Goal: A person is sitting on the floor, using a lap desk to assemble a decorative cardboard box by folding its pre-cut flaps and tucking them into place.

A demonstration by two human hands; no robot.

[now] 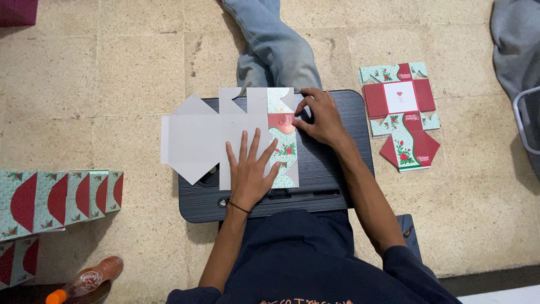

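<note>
Both hands seemingly on box blank

At our left we see a row of folded boxes with green floral and red panels, standing on the tiled floor. A bottle with an orange cap lies near them. At our right a stack of flat printed blanks rests on the floor. Grey cloth sits in the far right corner.
</note>
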